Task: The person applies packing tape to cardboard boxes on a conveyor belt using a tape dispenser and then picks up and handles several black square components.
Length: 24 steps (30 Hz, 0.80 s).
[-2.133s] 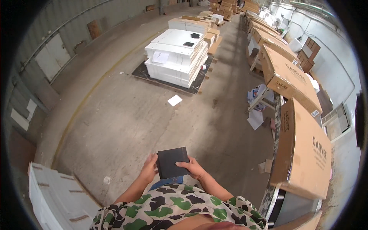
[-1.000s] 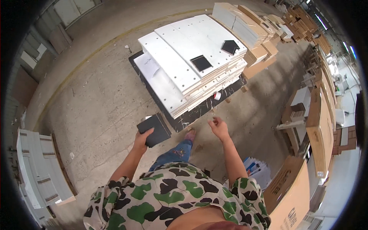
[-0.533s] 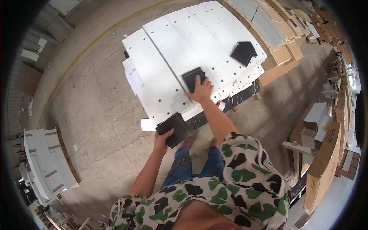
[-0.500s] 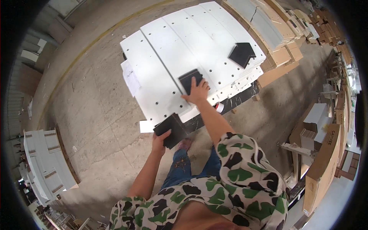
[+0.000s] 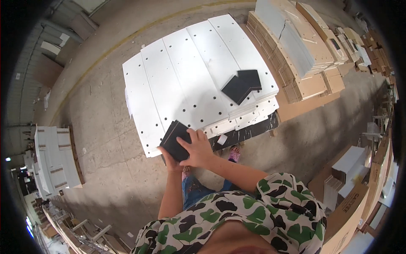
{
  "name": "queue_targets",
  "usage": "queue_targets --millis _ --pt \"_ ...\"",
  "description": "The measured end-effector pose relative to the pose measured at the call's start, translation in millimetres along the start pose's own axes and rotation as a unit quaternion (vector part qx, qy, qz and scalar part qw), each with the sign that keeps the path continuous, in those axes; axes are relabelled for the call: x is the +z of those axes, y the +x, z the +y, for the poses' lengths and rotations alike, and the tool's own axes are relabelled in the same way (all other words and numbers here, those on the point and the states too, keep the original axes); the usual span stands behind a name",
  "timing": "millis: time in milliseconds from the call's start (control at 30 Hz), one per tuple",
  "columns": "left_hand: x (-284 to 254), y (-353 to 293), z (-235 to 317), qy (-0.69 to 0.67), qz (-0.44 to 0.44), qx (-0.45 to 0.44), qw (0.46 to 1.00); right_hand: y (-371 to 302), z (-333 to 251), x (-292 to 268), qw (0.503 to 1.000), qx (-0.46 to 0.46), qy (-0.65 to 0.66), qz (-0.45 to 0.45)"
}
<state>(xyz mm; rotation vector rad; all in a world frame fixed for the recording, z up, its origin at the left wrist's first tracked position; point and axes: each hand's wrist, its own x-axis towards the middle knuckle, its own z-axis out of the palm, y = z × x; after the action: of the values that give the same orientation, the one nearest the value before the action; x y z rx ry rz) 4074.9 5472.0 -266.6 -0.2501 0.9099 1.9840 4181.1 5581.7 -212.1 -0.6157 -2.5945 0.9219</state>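
A small stack of flat black rectangular pieces (image 5: 175,139) is held between my two hands, tilted over the near left corner of a pile of white panels (image 5: 190,67). My left hand (image 5: 171,162) grips the stack's lower edge, its fingers partly hidden underneath. Curled over the top and right side of the same stack, my right hand (image 5: 198,149) presses its fingers on the black surface. More black pieces (image 5: 241,88) lie overlapping at an angle on the right part of the panels, apart from both hands. Rows of small dark holes mark the white panels.
Stacked brown and grey boards (image 5: 292,55) stand right of the white pile. Long cardboard boxes (image 5: 349,211) are at the lower right. Another stack of white boards (image 5: 55,158) stands at the left on the concrete floor (image 5: 105,139). A black wrapped base (image 5: 253,130) shows below the panels.
My right hand has moved from a black piece on the panels to the stack in my left hand. That piece no longer lies there. The view has shifted.
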Motion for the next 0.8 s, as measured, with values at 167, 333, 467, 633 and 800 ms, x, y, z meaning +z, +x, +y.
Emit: queue_targets --millis 167,333,467,633,800 --pt "43 -1 -37 0.038 0.065 0.012 0.997 25 68 -61 0.971 -0.054 0.066 -0.222" --pt "43 -7 -48 0.058 0.091 -0.037 0.993 83 238 -74 0.939 0.232 -0.254 -0.02" --pt "39 -46 -56 0.117 0.127 0.002 0.985 79 289 -64 0.923 0.229 -0.276 -0.138" --pt "18 -97 -48 0.118 0.166 0.006 0.979 84 294 -80 0.933 0.315 -0.173 0.004" --pt "5 -121 -46 0.12 0.187 -0.014 0.975 95 325 -98 0.85 0.481 -0.207 -0.055"
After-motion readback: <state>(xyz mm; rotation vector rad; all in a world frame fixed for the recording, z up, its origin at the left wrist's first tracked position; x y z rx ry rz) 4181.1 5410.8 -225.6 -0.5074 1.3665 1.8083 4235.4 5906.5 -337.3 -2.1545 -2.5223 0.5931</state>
